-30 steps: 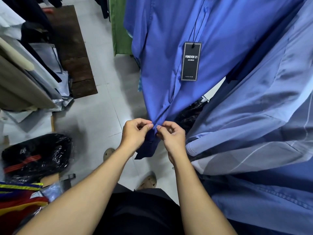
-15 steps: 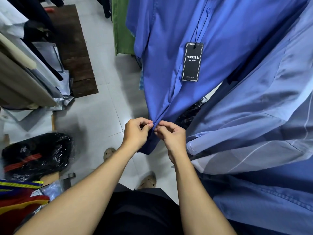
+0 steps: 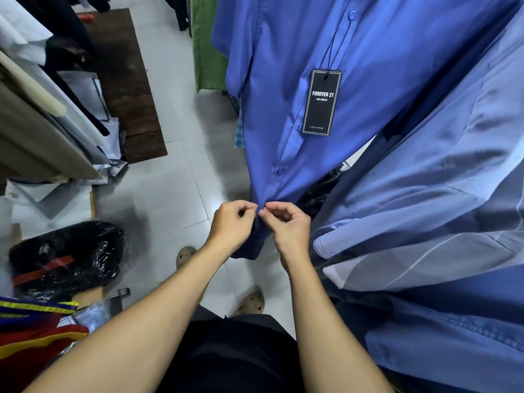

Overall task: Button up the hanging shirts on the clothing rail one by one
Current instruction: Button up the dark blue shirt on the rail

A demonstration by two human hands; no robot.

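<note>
Head view, left hand [image 3: 231, 226] and right hand [image 3: 286, 226] still pinching blue shirt [image 3: 283, 80] placket, hem lower.

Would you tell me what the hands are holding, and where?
Both the left hand and right hand pinch the blue shirt at its front placket, near the hem.

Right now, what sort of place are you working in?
Probably a clothing shop or its stockroom. The blue shirt pinched at its placket by the left hand and right hand carries a Forever 21 tag, more shirts hang beside it, and plastic-wrapped garments sit by the floor.
</note>
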